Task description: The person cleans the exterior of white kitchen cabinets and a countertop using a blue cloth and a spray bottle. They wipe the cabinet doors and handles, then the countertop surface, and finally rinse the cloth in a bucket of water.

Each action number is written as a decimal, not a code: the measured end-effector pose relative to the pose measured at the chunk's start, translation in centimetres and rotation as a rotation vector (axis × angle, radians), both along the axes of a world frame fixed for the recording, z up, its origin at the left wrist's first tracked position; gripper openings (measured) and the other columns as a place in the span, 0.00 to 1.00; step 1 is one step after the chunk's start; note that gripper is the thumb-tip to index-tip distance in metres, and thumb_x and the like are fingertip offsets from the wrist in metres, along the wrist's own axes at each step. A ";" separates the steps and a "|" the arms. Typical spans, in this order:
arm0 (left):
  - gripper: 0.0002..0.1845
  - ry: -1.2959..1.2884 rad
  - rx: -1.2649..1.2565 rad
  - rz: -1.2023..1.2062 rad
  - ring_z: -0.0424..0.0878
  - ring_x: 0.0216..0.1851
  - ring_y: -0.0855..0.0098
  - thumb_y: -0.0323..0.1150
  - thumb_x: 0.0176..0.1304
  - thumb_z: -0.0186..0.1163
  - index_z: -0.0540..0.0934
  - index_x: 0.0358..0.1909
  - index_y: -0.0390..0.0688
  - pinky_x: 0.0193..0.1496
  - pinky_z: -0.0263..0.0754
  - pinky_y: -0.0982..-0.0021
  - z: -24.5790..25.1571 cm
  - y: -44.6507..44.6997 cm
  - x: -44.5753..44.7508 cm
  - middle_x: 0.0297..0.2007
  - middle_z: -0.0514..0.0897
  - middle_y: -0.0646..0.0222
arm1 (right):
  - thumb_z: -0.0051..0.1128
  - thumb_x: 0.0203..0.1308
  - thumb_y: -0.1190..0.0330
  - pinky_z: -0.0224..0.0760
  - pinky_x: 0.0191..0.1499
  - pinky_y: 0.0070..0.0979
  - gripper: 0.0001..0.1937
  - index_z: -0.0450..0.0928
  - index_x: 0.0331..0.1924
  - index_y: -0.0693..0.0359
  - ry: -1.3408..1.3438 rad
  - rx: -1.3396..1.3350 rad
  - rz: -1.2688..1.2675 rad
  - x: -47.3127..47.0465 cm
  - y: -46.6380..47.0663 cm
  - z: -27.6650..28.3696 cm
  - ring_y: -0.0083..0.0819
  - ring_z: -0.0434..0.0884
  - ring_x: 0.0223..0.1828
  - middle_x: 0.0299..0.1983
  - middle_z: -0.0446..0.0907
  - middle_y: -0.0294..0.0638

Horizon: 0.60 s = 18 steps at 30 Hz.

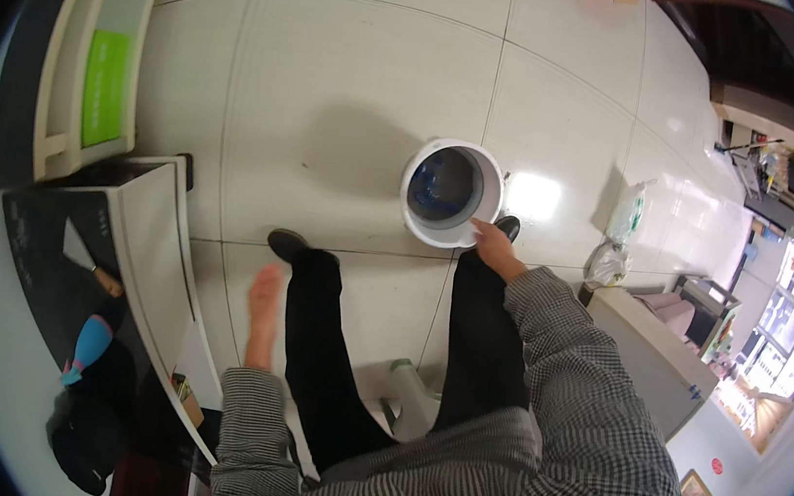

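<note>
My right hand (494, 246) grips the near right rim of a round white plastic bucket (411, 222), its thumb or finger over the edge. Dark contents with blue patches fill the bottom of the bucket; what they are, I cannot tell. A soft shadow falls on the tiles to the bucket's left. My left hand (264, 300) hangs blurred beside my left leg and holds nothing. A black shoe (287, 244) shows below each trouser leg.
A black-topped cabinet (156, 235) and a shelf with a bright green box (105, 88) line the left. Knotted plastic bags (612, 261) sit on the floor at right, beside a pale cabinet (639, 349). Between my legs stands a pale plastic stool (413, 400).
</note>
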<state>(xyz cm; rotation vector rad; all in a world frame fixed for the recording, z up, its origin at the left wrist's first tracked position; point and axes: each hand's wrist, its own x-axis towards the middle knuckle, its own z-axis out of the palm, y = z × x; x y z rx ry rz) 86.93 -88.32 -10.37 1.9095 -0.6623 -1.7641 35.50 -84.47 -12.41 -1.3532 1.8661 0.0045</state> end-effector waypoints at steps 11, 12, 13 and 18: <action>0.52 0.376 0.415 0.114 0.45 0.77 0.62 0.66 0.66 0.53 0.47 0.76 0.40 0.77 0.39 0.57 -13.0 -3.8 -35.3 0.76 0.49 0.62 | 0.60 0.61 0.56 0.70 0.63 0.42 0.25 0.76 0.63 0.49 0.006 0.545 0.223 4.6 -7.1 -24.2 0.55 0.75 0.61 0.64 0.73 0.52; 0.55 0.341 0.453 0.072 0.43 0.76 0.60 0.70 0.61 0.55 0.46 0.77 0.47 0.76 0.36 0.53 -14.6 -4.4 -35.4 0.77 0.45 0.61 | 0.60 0.60 0.59 0.72 0.60 0.42 0.24 0.78 0.61 0.52 -0.045 0.549 0.119 4.3 -7.3 -25.1 0.53 0.77 0.59 0.62 0.75 0.53; 0.52 0.258 0.510 0.144 0.43 0.75 0.61 0.70 0.60 0.57 0.48 0.77 0.53 0.74 0.38 0.52 -15.9 -4.8 -36.2 0.77 0.46 0.64 | 0.61 0.59 0.61 0.73 0.58 0.41 0.22 0.79 0.58 0.54 -0.076 0.586 -0.011 3.9 -7.6 -25.5 0.51 0.79 0.58 0.59 0.76 0.55; 0.44 0.293 0.746 0.225 0.66 0.66 0.61 0.66 0.59 0.61 0.65 0.70 0.50 0.69 0.55 0.44 -18.5 -7.5 -37.9 0.67 0.69 0.64 | 0.67 0.53 0.70 0.77 0.50 0.38 0.18 0.83 0.49 0.60 -0.517 0.015 -0.449 2.1 -5.6 -16.9 0.48 0.83 0.50 0.50 0.81 0.56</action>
